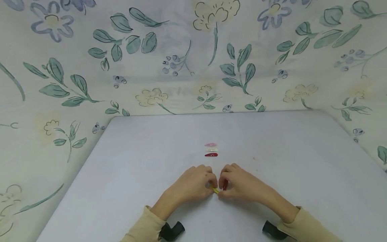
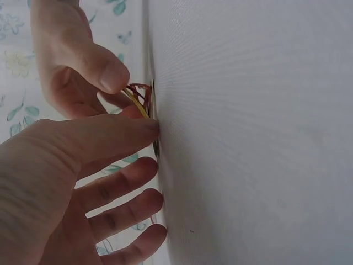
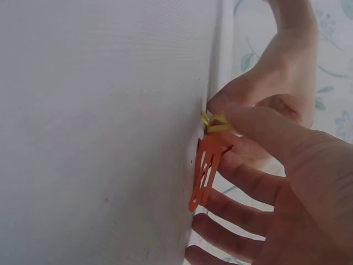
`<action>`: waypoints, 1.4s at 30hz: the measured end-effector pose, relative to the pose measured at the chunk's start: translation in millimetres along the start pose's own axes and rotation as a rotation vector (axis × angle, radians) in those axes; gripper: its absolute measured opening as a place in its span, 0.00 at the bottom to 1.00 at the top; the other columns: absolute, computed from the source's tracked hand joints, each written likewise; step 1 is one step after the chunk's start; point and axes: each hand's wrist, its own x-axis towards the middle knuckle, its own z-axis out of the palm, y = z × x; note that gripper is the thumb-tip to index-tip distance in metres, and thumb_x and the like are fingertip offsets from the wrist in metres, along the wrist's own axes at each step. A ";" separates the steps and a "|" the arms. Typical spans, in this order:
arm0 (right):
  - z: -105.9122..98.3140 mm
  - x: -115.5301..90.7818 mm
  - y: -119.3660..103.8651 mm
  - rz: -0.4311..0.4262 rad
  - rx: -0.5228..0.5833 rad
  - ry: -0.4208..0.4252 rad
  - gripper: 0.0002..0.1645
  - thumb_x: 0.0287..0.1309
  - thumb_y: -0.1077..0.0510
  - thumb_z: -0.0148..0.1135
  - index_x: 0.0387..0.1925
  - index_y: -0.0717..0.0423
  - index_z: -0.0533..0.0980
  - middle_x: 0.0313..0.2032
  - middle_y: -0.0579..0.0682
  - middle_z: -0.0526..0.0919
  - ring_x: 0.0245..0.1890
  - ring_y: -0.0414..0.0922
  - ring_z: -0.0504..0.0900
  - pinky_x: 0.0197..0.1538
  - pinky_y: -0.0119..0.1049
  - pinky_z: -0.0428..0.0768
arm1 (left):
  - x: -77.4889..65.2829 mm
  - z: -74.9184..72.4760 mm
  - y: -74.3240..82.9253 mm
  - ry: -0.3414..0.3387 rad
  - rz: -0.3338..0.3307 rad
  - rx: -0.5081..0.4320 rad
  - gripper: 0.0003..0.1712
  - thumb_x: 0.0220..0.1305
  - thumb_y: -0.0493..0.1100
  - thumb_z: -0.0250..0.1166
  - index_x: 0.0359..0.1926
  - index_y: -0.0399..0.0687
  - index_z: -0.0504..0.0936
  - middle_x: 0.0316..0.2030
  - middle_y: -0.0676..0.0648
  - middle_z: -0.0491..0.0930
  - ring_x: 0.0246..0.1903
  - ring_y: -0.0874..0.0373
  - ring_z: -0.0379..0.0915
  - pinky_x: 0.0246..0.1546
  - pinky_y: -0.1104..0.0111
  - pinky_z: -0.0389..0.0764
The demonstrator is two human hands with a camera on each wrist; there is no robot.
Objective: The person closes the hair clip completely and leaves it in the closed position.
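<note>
Between the two hands, just above the white table, is a yellow snap hair clip (image 1: 215, 190). My left hand (image 1: 198, 181) pinches its near end between thumb and forefinger, the other fingers spread loosely in the left wrist view. My right hand (image 1: 242, 183) has its thumb tip at the yellow clip's (image 3: 219, 124) other end. A red snap hair clip (image 3: 205, 171), orange-looking in the right wrist view, hangs along the right fingers, held near its top. Fingers partly cover both clips, so how they touch each other is unclear.
Beyond the hands lie three hair clips in a short column: pink (image 1: 211, 144), pale cream (image 1: 212, 150) and red (image 1: 211, 155). They rest flat on the white table (image 1: 151, 144). Floral cloth (image 1: 178, 90) rises behind the table's far edge.
</note>
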 end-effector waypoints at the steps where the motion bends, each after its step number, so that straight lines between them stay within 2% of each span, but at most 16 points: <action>1: -0.7 1.1 -0.2 -0.003 -0.007 -0.002 0.09 0.51 0.51 0.73 0.27 0.42 0.78 0.38 0.38 0.75 0.45 0.41 0.71 0.48 0.38 0.73 | 0.1 0.0 -1.0 0.005 0.001 0.001 0.05 0.55 0.43 0.71 0.33 0.61 0.86 0.33 0.60 0.77 0.38 0.62 0.72 0.40 0.66 0.74; 6: -2.4 3.0 -2.2 -0.017 -0.049 0.002 0.09 0.54 0.58 0.69 0.25 0.41 0.77 0.39 0.40 0.76 0.44 0.41 0.71 0.47 0.38 0.73 | 0.9 1.5 -4.0 0.055 0.021 0.032 0.02 0.56 0.45 0.71 0.30 0.60 0.86 0.29 0.60 0.75 0.33 0.63 0.71 0.35 0.67 0.72; 11: -3.2 2.8 -3.0 -0.031 -0.065 0.030 0.10 0.56 0.62 0.66 0.26 0.43 0.77 0.33 0.38 0.75 0.39 0.39 0.71 0.41 0.34 0.73 | 1.5 1.7 -5.3 0.147 0.046 0.090 0.02 0.58 0.44 0.69 0.30 0.58 0.85 0.27 0.59 0.76 0.30 0.63 0.74 0.34 0.66 0.75; 15: -5.9 1.9 -5.1 0.002 -0.034 0.039 0.08 0.56 0.63 0.66 0.28 0.46 0.77 0.31 0.38 0.73 0.34 0.36 0.70 0.37 0.32 0.73 | 1.5 -1.2 -5.4 0.216 0.058 0.095 0.03 0.57 0.43 0.70 0.29 0.58 0.84 0.28 0.59 0.80 0.30 0.62 0.76 0.37 0.64 0.77; 19: -7.2 1.6 -6.9 0.027 -0.008 0.043 0.06 0.57 0.62 0.65 0.31 0.48 0.78 0.32 0.39 0.74 0.33 0.36 0.71 0.36 0.32 0.74 | 1.0 -4.8 -5.3 0.250 0.061 0.082 0.04 0.57 0.43 0.70 0.29 0.58 0.83 0.27 0.59 0.81 0.28 0.63 0.74 0.36 0.65 0.77; 26: -4.6 1.8 -10.2 0.060 -0.012 0.107 0.04 0.60 0.60 0.65 0.33 0.48 0.78 0.35 0.39 0.77 0.36 0.39 0.75 0.39 0.34 0.76 | 1.1 -8.4 -6.0 0.275 0.049 0.051 0.04 0.58 0.43 0.70 0.30 0.57 0.83 0.28 0.60 0.81 0.28 0.65 0.74 0.36 0.66 0.77; 34: -6.1 0.3 -13.9 0.047 -0.020 0.172 0.05 0.60 0.61 0.65 0.34 0.48 0.77 0.36 0.40 0.79 0.38 0.41 0.78 0.41 0.37 0.78 | 0.5 -10.4 -7.7 0.329 0.041 0.051 0.04 0.57 0.42 0.71 0.29 0.57 0.83 0.28 0.60 0.81 0.28 0.66 0.74 0.33 0.68 0.76; 39: -6.6 2.2 -17.6 0.102 0.010 0.204 0.05 0.60 0.61 0.65 0.36 0.49 0.78 0.39 0.42 0.81 0.45 0.45 0.81 0.48 0.43 0.80 | -0.5 -12.0 -7.5 0.387 0.027 0.057 0.04 0.56 0.42 0.72 0.30 0.56 0.83 0.27 0.60 0.81 0.27 0.66 0.74 0.30 0.69 0.75; 42: -7.5 2.9 -18.6 0.108 0.022 0.245 0.05 0.60 0.61 0.65 0.36 0.49 0.79 0.38 0.42 0.81 0.45 0.45 0.81 0.49 0.44 0.80 | -1.4 -13.2 -6.6 0.430 0.018 0.069 0.05 0.55 0.41 0.72 0.30 0.55 0.83 0.27 0.60 0.80 0.26 0.65 0.73 0.27 0.70 0.74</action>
